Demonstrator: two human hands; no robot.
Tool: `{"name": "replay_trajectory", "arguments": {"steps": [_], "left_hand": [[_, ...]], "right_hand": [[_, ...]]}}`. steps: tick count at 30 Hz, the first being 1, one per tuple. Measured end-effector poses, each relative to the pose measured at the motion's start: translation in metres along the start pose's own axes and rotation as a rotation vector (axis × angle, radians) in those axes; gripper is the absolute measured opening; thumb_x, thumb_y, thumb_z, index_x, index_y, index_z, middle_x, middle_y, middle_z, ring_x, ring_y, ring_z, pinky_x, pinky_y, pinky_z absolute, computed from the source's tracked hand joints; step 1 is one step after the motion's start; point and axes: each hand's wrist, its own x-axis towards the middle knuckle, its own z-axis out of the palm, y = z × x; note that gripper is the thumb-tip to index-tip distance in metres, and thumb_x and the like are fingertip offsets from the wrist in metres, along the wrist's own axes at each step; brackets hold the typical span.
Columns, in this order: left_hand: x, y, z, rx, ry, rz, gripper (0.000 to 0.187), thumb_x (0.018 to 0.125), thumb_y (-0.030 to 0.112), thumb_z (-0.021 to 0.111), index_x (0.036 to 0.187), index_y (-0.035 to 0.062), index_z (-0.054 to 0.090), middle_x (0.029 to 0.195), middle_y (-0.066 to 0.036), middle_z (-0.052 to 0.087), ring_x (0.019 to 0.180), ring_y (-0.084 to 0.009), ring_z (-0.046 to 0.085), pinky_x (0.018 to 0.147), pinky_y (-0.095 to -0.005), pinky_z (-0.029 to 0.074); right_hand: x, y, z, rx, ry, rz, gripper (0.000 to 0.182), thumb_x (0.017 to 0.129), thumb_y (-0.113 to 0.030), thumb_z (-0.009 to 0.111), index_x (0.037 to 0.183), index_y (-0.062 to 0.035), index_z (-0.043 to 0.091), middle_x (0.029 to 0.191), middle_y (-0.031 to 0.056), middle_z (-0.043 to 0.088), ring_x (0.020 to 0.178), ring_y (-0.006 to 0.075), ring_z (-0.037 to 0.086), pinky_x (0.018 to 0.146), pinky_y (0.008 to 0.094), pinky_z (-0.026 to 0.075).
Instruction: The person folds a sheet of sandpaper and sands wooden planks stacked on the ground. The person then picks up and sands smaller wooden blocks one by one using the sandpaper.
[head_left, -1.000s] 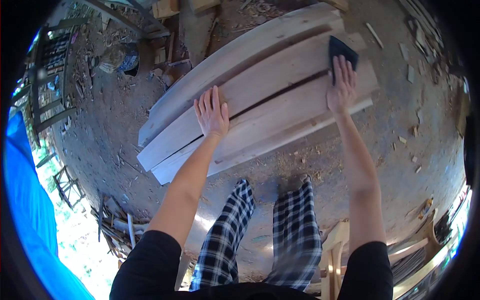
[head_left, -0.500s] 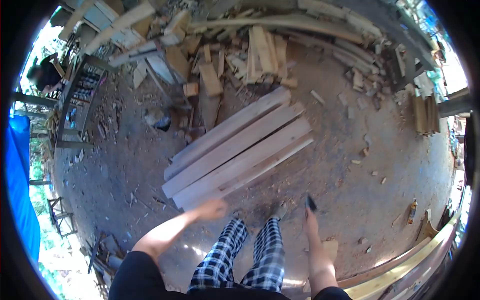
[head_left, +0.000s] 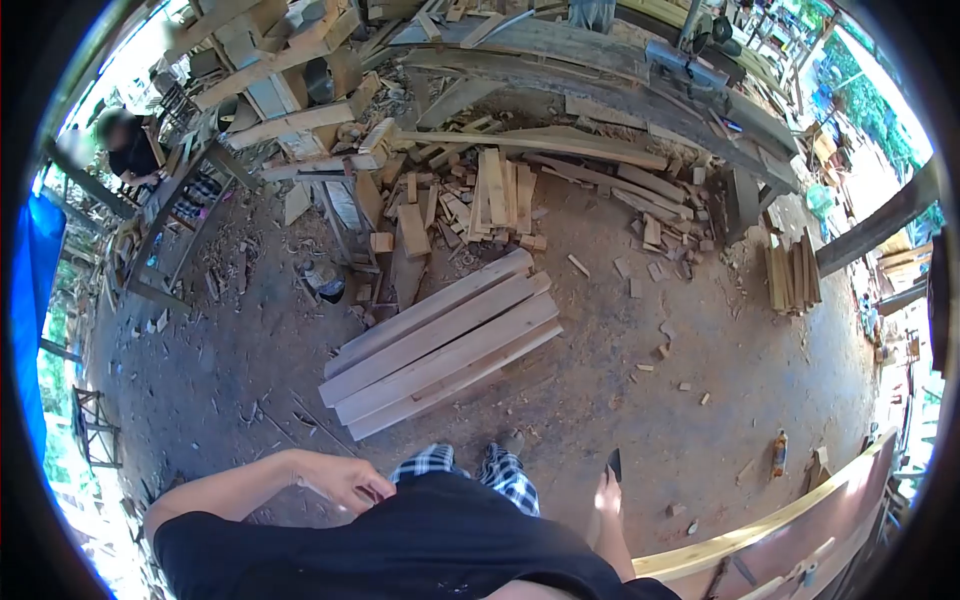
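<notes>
Head view shows the right hand point(head_left: 607, 492) grasping a dark flat pad point(head_left: 614, 464), well apart from the wooden boards point(head_left: 440, 345) on the ground point(head_left: 650, 420). The left hand point(head_left: 352, 482) is near the shirt point(head_left: 400, 545), fingers bent; whether it grips something, I cannot tell.

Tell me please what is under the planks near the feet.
The floor shows around the planks; whatever lies directly beneath them is covered and cannot be seen.

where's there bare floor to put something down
Mostly bare floor lies between the planks and the bottle, with small scraps; another patch lies left of the planks. It is crowded beyond them, around the wood pile.
</notes>
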Motion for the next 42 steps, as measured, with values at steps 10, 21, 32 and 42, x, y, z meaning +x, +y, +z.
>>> {"name": "replay_trajectory", "arguments": {"steps": [10,21,32,42], "left_hand": [[0.037,0.028,0.007,0.115,-0.001,0.136,0.015,0.078,0.004,0.067,0.090,-0.0017,0.060,0.085,-0.002,0.059,0.087,-0.0120,0.056,0.085,-0.0273,0.045],[0.090,0.121,-0.032,0.836,0.444,0.537,0.018,0.065,0.003,0.065,0.073,0.0002,0.049,0.077,-0.011,0.049,0.080,-0.0299,0.054,0.078,-0.0402,0.045],[0.138,0.159,-0.075,0.404,0.268,0.477,0.018,0.077,0.014,0.069,0.085,0.0012,0.059,0.084,-0.007,0.059,0.085,-0.0260,0.060,0.075,-0.0374,0.048],[0.264,0.253,-0.046,0.538,0.574,0.531,0.013,0.071,0.013,0.063,0.076,0.0028,0.056,0.079,-0.007,0.055,0.081,-0.0260,0.055,0.074,-0.0397,0.047]], "right_hand": [[0.061,0.033,-0.058,-0.067,-0.057,-0.090,0.045,0.099,-0.035,0.041,0.138,-0.0134,0.046,0.123,0.0258,0.058,0.114,0.0440,0.054,0.097,0.0497,0.043],[0.147,-0.040,-0.149,-0.193,-0.100,-0.089,0.047,0.097,-0.036,0.045,0.135,-0.0083,0.051,0.120,0.0289,0.059,0.116,0.0433,0.054,0.096,0.0467,0.043],[0.246,-0.085,-0.235,-0.252,0.005,-0.223,0.045,0.097,-0.034,0.046,0.134,-0.0097,0.052,0.119,0.0281,0.060,0.114,0.0444,0.055,0.095,0.0465,0.044],[0.409,-0.002,-0.313,-0.323,-0.225,-0.271,0.048,0.094,-0.040,0.049,0.129,-0.0075,0.056,0.117,0.0287,0.061,0.114,0.0439,0.056,0.097,0.0472,0.044]]}}
